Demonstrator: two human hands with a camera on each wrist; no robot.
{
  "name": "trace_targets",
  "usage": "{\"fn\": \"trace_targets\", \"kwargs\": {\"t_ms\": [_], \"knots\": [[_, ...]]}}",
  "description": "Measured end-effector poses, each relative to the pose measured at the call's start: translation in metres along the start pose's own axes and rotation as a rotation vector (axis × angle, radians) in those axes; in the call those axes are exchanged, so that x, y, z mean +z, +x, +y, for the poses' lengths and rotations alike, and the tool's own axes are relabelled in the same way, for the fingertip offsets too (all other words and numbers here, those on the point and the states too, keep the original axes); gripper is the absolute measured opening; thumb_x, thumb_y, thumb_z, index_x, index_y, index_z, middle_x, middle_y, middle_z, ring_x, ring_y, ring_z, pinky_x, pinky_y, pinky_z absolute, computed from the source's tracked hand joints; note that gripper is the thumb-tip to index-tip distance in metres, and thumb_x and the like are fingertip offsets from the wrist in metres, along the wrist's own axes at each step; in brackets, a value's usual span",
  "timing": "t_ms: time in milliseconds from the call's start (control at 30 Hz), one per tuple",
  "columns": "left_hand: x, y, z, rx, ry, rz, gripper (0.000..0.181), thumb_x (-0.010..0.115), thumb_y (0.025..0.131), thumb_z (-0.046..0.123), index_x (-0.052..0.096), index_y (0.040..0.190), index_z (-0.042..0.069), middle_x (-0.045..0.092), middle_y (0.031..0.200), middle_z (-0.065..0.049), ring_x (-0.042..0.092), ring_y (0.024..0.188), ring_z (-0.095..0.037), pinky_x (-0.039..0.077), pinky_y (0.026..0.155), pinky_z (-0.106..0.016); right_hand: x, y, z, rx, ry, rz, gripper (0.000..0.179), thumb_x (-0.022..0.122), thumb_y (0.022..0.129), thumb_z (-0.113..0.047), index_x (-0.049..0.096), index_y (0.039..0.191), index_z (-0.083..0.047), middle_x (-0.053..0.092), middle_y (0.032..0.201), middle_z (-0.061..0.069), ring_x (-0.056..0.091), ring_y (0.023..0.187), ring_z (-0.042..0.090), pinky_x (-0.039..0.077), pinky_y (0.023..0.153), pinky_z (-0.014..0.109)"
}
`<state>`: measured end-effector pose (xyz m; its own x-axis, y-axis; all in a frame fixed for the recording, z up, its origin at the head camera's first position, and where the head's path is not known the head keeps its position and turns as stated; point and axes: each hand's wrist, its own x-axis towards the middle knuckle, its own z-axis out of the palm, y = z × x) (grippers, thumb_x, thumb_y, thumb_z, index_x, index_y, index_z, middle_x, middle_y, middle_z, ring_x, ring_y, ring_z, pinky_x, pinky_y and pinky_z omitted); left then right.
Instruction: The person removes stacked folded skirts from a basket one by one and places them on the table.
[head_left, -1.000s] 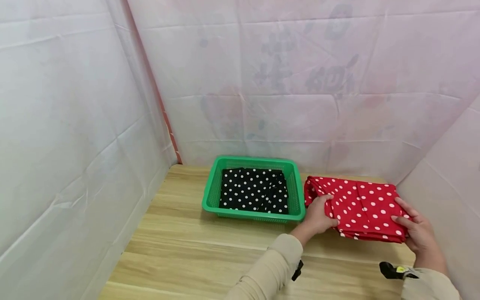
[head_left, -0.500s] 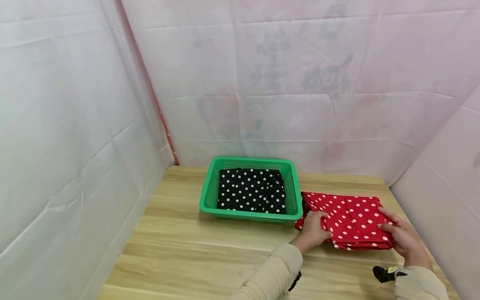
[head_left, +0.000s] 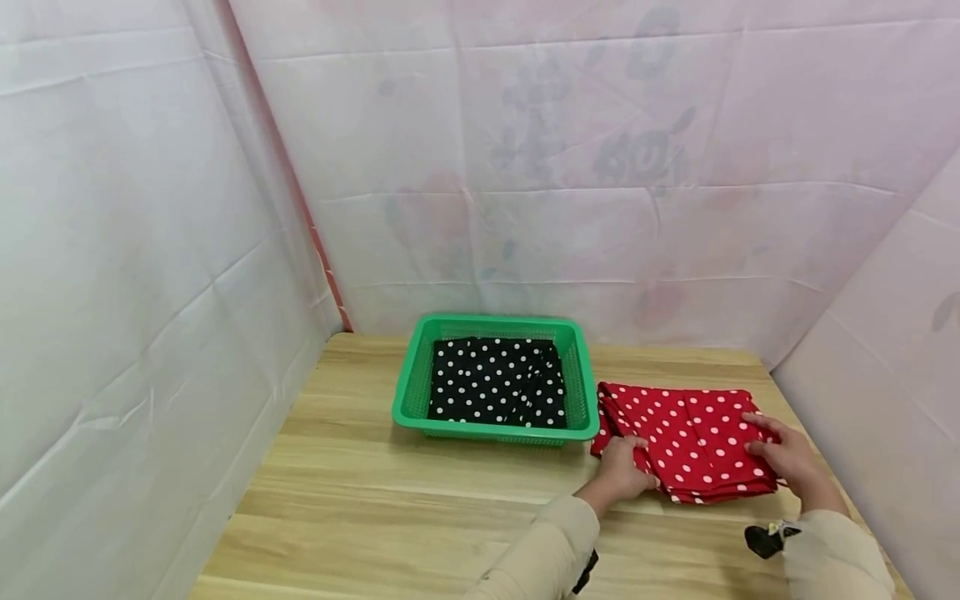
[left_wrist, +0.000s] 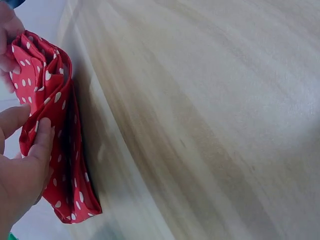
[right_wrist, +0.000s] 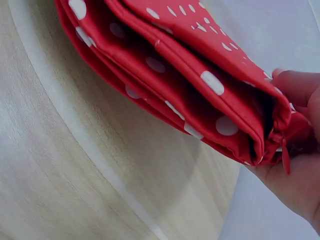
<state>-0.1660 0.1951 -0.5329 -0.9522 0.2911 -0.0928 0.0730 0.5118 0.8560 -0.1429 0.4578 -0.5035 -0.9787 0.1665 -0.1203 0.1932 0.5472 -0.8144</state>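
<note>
A folded red cloth (head_left: 701,437) with white dots lies at the right of the table, its layers stacked. My left hand (head_left: 624,471) grips the near left part; in the left wrist view its thumb and fingers (left_wrist: 42,137) pinch a fold. My right hand (head_left: 791,458) holds the right edge, and in the right wrist view its fingers (right_wrist: 297,85) and thumb close round the layered corner, where a small red tab hangs. Left of the red cloth, a folded black cloth (head_left: 495,379) with white dots lies inside a green basket (head_left: 495,432).
The light wood table (head_left: 360,517) has white sheets hung at its back (head_left: 570,208), left and right sides. The basket's right rim stands close beside the red cloth's left end. A black strap piece (head_left: 763,542) shows at the right wrist.
Both hands have brought the red cloth down and nearer, from a raised, tilted position to flat on the table. The basket and black cloth stay put while the view shifts slightly.
</note>
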Motion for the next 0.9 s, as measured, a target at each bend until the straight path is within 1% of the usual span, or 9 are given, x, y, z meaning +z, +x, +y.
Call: {"fn": "trace_targets", "kwargs": {"t_ms": [67,167,267,333,400,467,633,800,900], "knots": [[0.001,0.001,-0.003,0.000,-0.025,0.011,0.045,0.085,0.063,0.008,0.065,0.102,0.015,0.049,0.095,0.005,0.046,0.092,-0.008,0.043,0.078,-0.020,0.000,0.002,-0.002,0.000,-0.094,0.031,0.055,0.055,0.087,-0.005,0.033,0.136,0.007,0.026,0.127,0.042,0.051,0.087,0.034,0.048,0.060,0.027],[0.002,0.003,-0.008,-0.013,-0.049,0.060,0.043,0.084,0.063,0.004,0.065,0.100,0.015,0.049,0.095,0.005,0.046,0.091,-0.009,0.044,0.077,-0.021,0.003,0.003,-0.001,0.038,-0.136,0.072,0.058,0.056,0.086,-0.005,0.030,0.135,0.011,0.024,0.129,0.044,0.039,0.102,0.048,0.044,0.064,0.026],[0.000,0.005,-0.013,-0.029,-0.063,0.125,0.041,0.082,0.062,0.001,0.066,0.097,0.015,0.050,0.095,0.005,0.047,0.092,-0.013,0.045,0.075,-0.022,0.008,0.001,0.004,0.093,-0.117,0.102,0.060,0.056,0.088,-0.008,0.028,0.138,0.010,0.022,0.131,0.044,0.031,0.110,0.052,0.041,0.066,0.027],[-0.001,0.005,-0.016,-0.044,-0.070,0.152,0.041,0.081,0.062,0.000,0.066,0.097,0.015,0.051,0.094,0.004,0.047,0.094,-0.015,0.045,0.073,-0.023,0.012,-0.001,0.008,0.118,-0.102,0.124,0.060,0.057,0.087,-0.009,0.029,0.138,0.009,0.022,0.131,0.044,0.033,0.110,0.051,0.044,0.066,0.027],[-0.001,0.004,-0.017,-0.057,-0.068,0.151,0.041,0.081,0.063,-0.001,0.066,0.097,0.015,0.051,0.095,0.003,0.046,0.095,-0.017,0.046,0.072,-0.024,0.014,-0.002,0.011,0.133,-0.106,0.139,0.061,0.057,0.087,-0.010,0.030,0.138,0.009,0.022,0.132,0.044,0.033,0.110,0.051,0.046,0.068,0.032],[-0.001,0.003,-0.019,-0.072,-0.073,0.116,0.041,0.080,0.063,0.000,0.065,0.098,0.016,0.051,0.095,0.004,0.046,0.094,-0.016,0.046,0.073,-0.024,0.015,-0.001,0.012,0.153,-0.112,0.156,0.061,0.058,0.087,-0.010,0.030,0.138,0.009,0.022,0.132,0.043,0.032,0.111,0.052,0.048,0.075,0.041],[0.002,-0.003,-0.021,-0.084,-0.075,0.019,0.041,0.081,0.065,0.003,0.065,0.101,0.015,0.050,0.095,0.004,0.048,0.087,-0.011,0.046,0.074,-0.025,0.013,-0.001,0.012,0.175,-0.169,0.153,0.059,0.057,0.088,-0.010,0.031,0.136,0.011,0.026,0.130,0.042,0.028,0.113,0.054,0.038,0.086,0.057],[-0.002,-0.009,-0.020,-0.092,-0.033,0.059,0.037,0.082,0.064,0.009,0.065,0.097,0.016,0.048,0.091,0.004,0.046,0.085,-0.013,0.045,0.072,-0.026,0.008,-0.005,0.010,0.150,-0.223,0.078,0.057,0.055,0.089,-0.014,0.030,0.131,0.015,0.026,0.125,0.044,0.029,0.111,0.058,0.040,0.085,0.059],[-0.009,-0.011,-0.016,-0.086,-0.018,0.078,0.035,0.082,0.064,0.010,0.066,0.095,0.016,0.047,0.089,0.004,0.045,0.083,-0.012,0.045,0.069,-0.025,0.006,-0.006,0.008,0.143,-0.220,0.074,0.059,0.056,0.089,-0.018,0.031,0.132,0.015,0.026,0.126,0.045,0.029,0.112,0.058,0.042,0.083,0.058]]}}
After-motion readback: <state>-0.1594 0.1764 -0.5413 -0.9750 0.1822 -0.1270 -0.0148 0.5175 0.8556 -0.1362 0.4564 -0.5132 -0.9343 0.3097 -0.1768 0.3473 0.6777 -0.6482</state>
